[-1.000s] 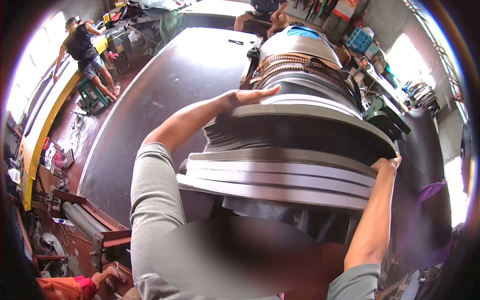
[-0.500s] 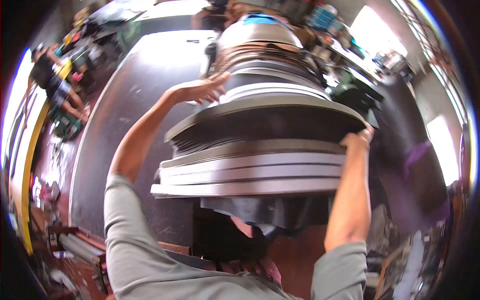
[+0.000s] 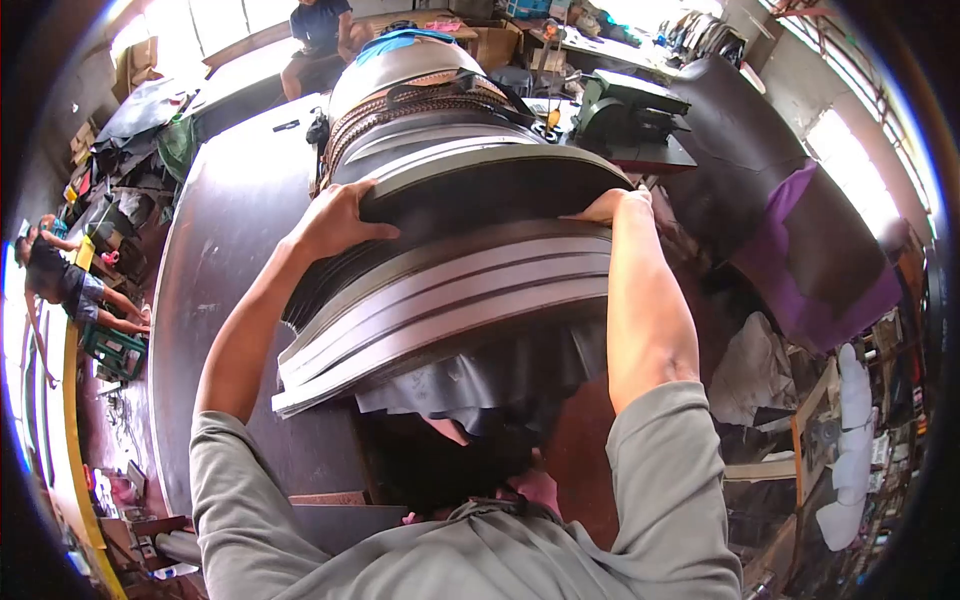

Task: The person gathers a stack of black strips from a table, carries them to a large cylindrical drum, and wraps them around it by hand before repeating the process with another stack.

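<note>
A tall pile of long, flat strips with pale and dark edges lies at the end of a dark table. Near its top, a dark strip with a grey rim is tilted so that its black face shows. My left hand grips the left end of this strip, thumb in front and fingers over the rim. At the right end, my right hand holds it too, thumb against the black face; its other fingers are mostly hidden. Below the pile hangs loose black sheet material.
Beyond the pile lie braided brown strips and a blue cloth. A green machine stands to the right, before a big dark sheet roll with purple material. One person sits at the back, another at far left.
My left hand has come down from above the pile onto the strip's left end. My right hand stays at the right end. The view has swung right, and the pile appears farther left and tilted.
</note>
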